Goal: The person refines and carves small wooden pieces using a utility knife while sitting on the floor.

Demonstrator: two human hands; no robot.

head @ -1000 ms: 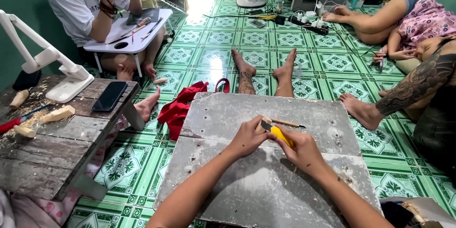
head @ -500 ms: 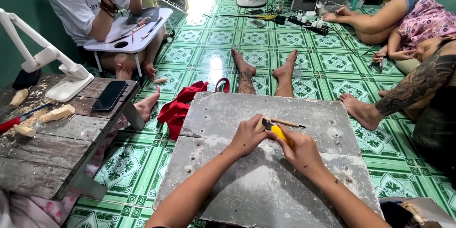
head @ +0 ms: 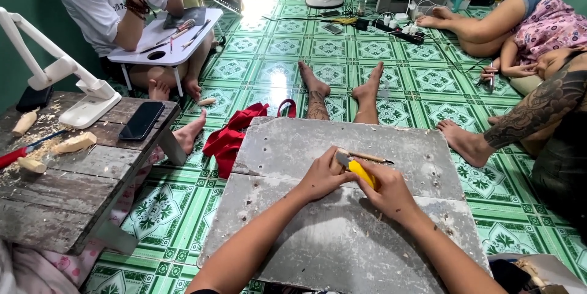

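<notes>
- Green patterned floor tiles [head: 275,74] run across the room, and a grey, pitted board [head: 342,233] lies over the person's lap as a tabletop, their bare feet stretched out beyond it.
- Left hand [head: 323,174] rests on the board with its grip closed around one end of a thin wooden stick [head: 370,157], which lies nearly level and points to the right.
- Right hand [head: 391,193] has its grip clamped on a yellow-handled knife [head: 358,170]; the blade end sits against the stick just beside the left thumb.
- Both hands touch each other at the board's middle.
- A red cloth [head: 231,138] lies on the floor beside the board's left edge.
- A worn wooden bench [head: 67,190] to the left carries a dark phone [head: 142,120], a white lamp [head: 55,77], pale wood pieces and shavings.
- Farther back, a person in a white shirt [head: 101,3] sits behind a small white lap table [head: 165,46].
- On the right sits someone with a tattooed arm [head: 535,110]; another person lies on the floor behind.
</notes>
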